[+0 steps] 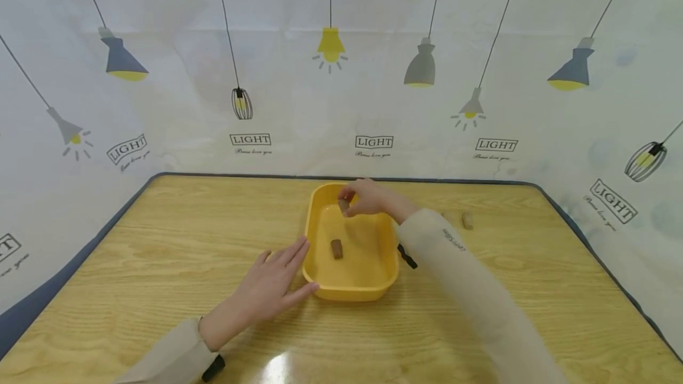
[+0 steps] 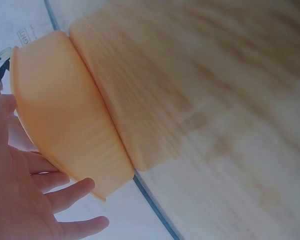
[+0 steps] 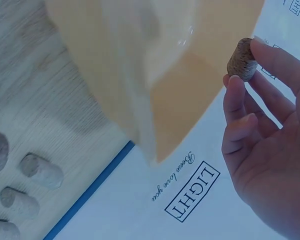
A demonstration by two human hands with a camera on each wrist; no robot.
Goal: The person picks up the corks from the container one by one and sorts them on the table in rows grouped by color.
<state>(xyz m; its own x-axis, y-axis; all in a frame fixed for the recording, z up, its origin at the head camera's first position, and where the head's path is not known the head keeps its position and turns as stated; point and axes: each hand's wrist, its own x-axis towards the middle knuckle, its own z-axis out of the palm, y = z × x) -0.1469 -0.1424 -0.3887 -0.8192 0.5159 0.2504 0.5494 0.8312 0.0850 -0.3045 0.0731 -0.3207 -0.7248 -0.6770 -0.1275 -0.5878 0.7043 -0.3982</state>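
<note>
A yellow plastic basin [image 1: 373, 292] stands on the wooden table. Inside it, a brown cork stopper [image 1: 337, 249] lies on the bottom. My right hand [image 1: 368, 197] is over the far part of the basin and pinches another cork stopper [image 3: 242, 60] between thumb and fingertips. My left hand [image 1: 272, 286] rests at the near left side of the basin, fingers extended, fingertips right at the rim. The left wrist view shows these spread fingers along the basin's outer wall [image 2: 70, 110].
Right of the basin, a cork [image 1: 467, 220] lies on the table, partly beside the right sleeve. The right wrist view shows several corks [image 3: 41, 170] there. A wall sheet printed with lamps [image 1: 331, 105] closes off the table's back edge. A black strap end [image 1: 408, 256] hangs by the right sleeve.
</note>
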